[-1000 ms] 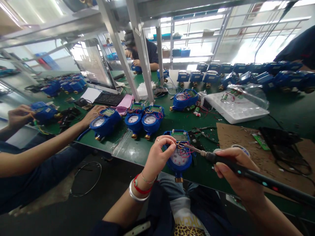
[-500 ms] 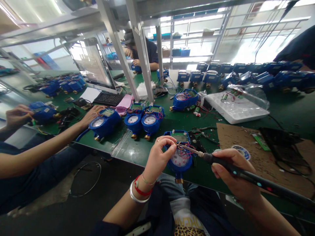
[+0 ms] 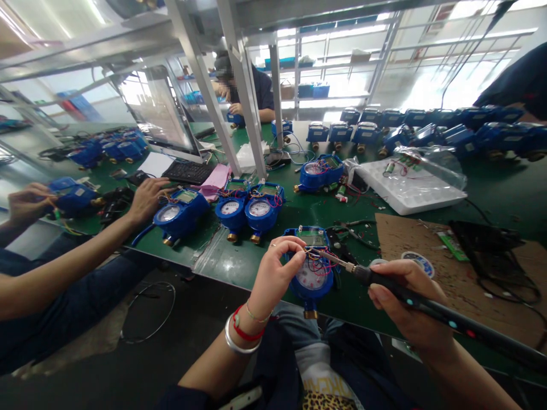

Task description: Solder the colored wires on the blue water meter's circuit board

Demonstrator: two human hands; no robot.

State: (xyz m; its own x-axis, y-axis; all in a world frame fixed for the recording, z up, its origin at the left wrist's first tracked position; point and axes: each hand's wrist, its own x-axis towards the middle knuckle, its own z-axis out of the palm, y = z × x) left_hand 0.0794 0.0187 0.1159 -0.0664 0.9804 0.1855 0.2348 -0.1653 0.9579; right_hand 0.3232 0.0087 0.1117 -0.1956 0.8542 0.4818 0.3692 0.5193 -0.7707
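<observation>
At the desk's near edge, the left hand (image 3: 276,270) keeps pinching thin wires on the round blue water meter (image 3: 311,267); the right hand (image 3: 405,304), clamped on the black soldering iron (image 3: 410,300), has edged its tip slightly closer

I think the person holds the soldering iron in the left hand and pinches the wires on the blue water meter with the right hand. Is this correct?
Not quite: the hands are swapped. In the head view the right hand holds the soldering iron, its tip at the wires, and the left hand pinches those wires on the blue water meter.
</observation>
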